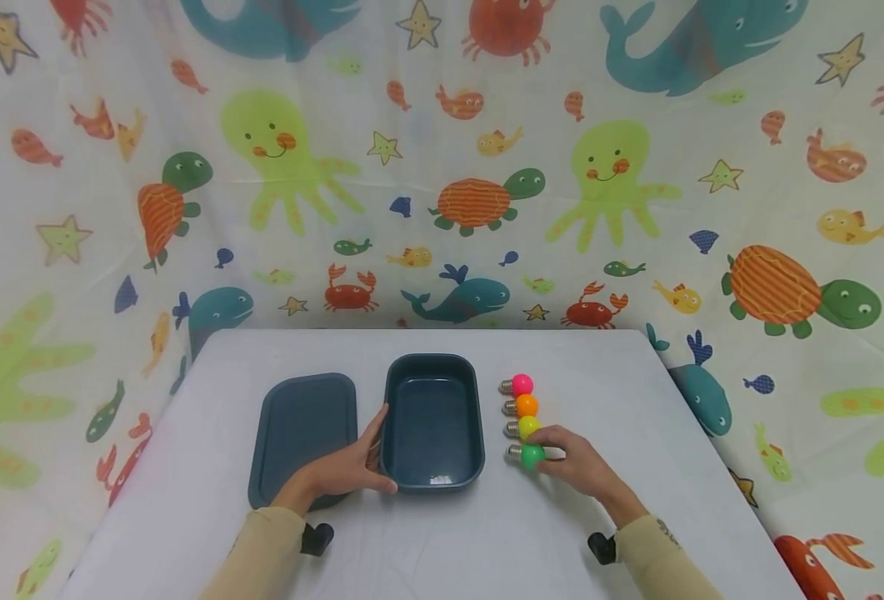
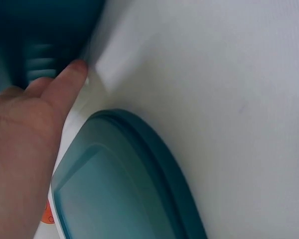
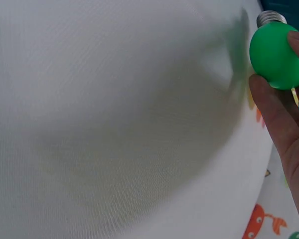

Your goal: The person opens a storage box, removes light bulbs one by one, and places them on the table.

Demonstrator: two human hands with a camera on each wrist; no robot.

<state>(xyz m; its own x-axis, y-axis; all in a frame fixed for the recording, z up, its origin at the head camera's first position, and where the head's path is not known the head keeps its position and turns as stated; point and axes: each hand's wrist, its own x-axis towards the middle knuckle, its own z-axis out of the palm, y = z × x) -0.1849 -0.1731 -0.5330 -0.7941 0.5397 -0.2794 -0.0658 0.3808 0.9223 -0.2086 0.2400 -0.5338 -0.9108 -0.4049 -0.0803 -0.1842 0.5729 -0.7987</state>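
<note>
A dark blue rectangular container (image 1: 432,482) stands upright on the table with its top open. My left hand (image 1: 340,469) rests against its left side, fingers along the outer wall and thumb by the near corner; in the left wrist view a fingertip touches the container (image 2: 40,30). With thumb and fingers my right hand (image 1: 580,465) pinches a green light bulb (image 1: 531,456), its metal screw base pointing left. The right wrist view shows the green bulb (image 3: 274,55) between the fingertips. Beyond it lie yellow (image 1: 528,427), orange (image 1: 526,406) and pink (image 1: 521,384) bulbs in a column.
A flat dark blue lid (image 1: 307,433) lies left of the container, partly behind the left hand and forearm. White cloth covers the table (image 1: 442,550). A curtain (image 1: 412,200) printed with sea animals hangs behind and at both sides.
</note>
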